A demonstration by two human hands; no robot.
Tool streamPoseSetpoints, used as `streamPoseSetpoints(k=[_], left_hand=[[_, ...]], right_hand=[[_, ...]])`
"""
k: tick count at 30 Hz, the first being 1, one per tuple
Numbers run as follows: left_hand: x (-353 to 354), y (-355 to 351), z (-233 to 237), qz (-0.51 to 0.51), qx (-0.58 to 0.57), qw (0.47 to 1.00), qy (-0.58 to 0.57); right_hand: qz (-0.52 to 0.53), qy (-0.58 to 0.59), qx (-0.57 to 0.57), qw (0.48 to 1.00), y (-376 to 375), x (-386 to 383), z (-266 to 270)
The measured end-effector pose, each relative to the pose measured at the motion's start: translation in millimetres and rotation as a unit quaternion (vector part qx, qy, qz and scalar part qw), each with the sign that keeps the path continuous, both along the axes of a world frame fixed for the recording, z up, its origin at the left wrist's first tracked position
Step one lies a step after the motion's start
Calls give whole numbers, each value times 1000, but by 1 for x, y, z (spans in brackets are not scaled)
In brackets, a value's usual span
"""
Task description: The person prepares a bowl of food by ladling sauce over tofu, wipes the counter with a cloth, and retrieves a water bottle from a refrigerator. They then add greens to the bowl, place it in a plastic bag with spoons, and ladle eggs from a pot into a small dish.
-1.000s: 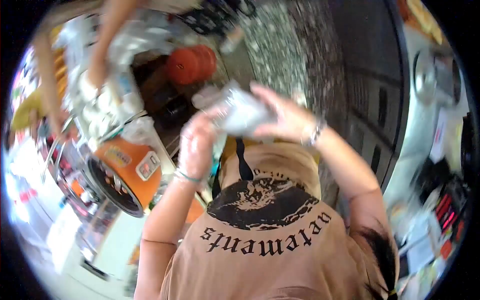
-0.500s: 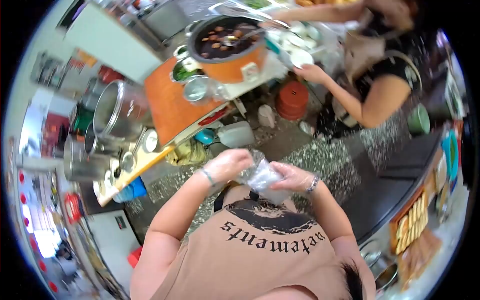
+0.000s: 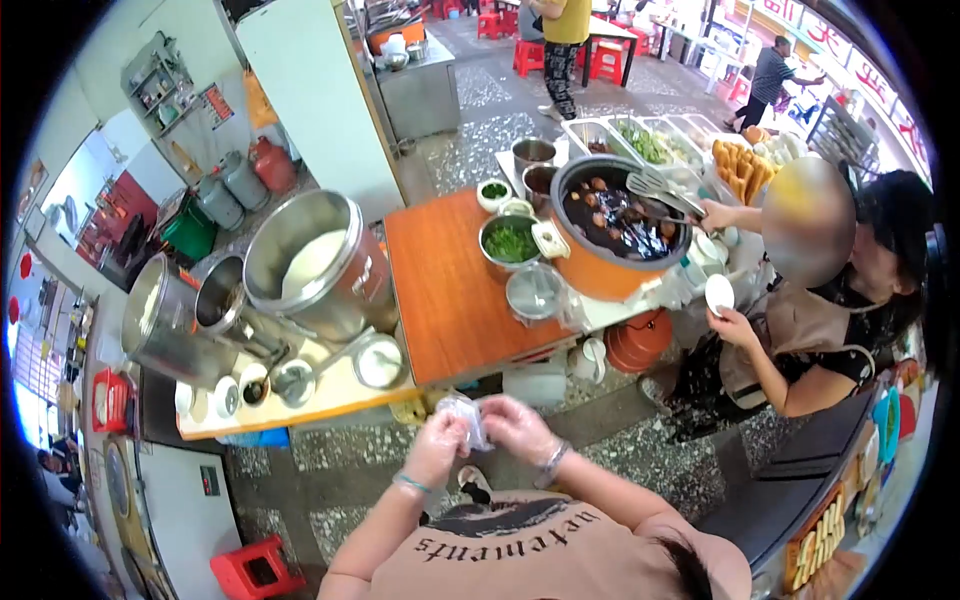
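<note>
Both my hands, in thin clear gloves, are held in front of my body near the counter's front edge. A crumpled clear plastic bag [image 3: 467,420] is between them. My left hand [image 3: 436,446] has its fingers closed on the bag's lower left side. My right hand [image 3: 520,430] pinches the bag's right side with bent fingers. What the bag contains, if anything, I cannot make out.
Ahead is a counter with an orange-brown board [image 3: 445,285]. Large steel pots [image 3: 318,250] stand left, with small bowls and ladles. A pot of dark broth [image 3: 620,225] stands right, where a co-worker [image 3: 800,330] holds a utensil and white dish. A red stool [image 3: 258,568] is low left.
My view has tilted up, showing more of the room. My hands have moved left, and the bag looks more bunched up. The co-worker still holds the white dish.
</note>
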State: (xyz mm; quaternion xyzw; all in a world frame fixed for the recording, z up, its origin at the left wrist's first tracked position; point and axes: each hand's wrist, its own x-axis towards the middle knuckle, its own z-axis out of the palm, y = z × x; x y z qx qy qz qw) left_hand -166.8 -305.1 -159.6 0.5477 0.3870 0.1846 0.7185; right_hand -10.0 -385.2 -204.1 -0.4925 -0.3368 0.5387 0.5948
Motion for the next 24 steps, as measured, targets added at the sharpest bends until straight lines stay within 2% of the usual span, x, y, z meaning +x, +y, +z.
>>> streamPoseSetpoints(k=[2,4,6,7,8,9,11,13,14,18,20,21,24], left_hand=[[6,23,-1,5,35,999,28],[13,45,-22,-11,70,997,-2],[25,61,-24,-29,77,997,14],[36,66,-9,-27,16,999,3],[43,71,-21,-15,-38,998,-46],[48,77,-30,-22,-25,999,-35],[65,88,-42,-38,-9,999,-27],[79,99,-49,14,-57,997,-46],[84,103,-54,9,-59,997,-45],[121,125,-67,26,-32,999,-25],[129,133,-80,68,-83,992,-67],[136,137,-76,77,-85,992,-52],[146,151,-69,69,-124,987,-75]], right_hand=[[-12,-233,2,972,16,-14,7],[-21,-372,20,928,33,-13,27],[-47,-376,29,925,48,-3,20],[-50,-395,34,917,55,5,19],[-53,-414,39,908,62,16,19],[-22,-417,-5,909,66,27,23],[-31,-415,20,909,78,48,12],[-13,-407,38,913,91,68,11],[-17,-407,35,913,95,73,11],[-28,-361,93,928,119,101,8],[12,-166,-48,985,131,109,3],[20,-166,-46,985,140,113,-2],[21,-122,-143,982,162,121,-26]])
